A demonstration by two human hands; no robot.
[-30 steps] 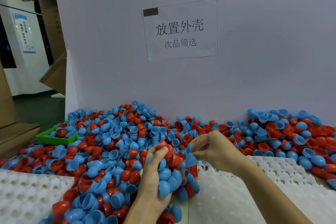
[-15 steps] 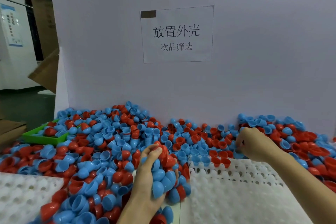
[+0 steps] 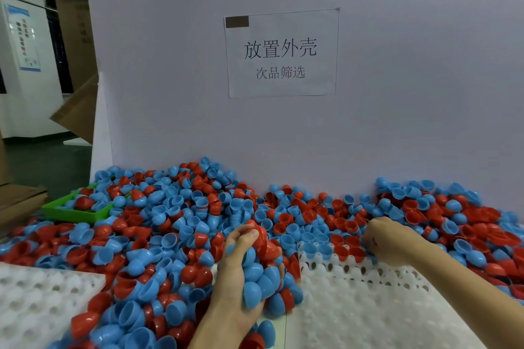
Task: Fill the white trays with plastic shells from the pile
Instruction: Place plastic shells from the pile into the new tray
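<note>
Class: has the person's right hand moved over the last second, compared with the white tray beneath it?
Yes. The right hand moved away from the left hand, out to the white tray's far edge.

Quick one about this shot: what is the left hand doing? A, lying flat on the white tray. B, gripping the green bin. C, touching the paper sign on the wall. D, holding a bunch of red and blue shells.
D: the left hand is curled round a cluster of blue and red shells, raised beside the right-hand white tray, well away from the green bin and the paper sign.
</note>
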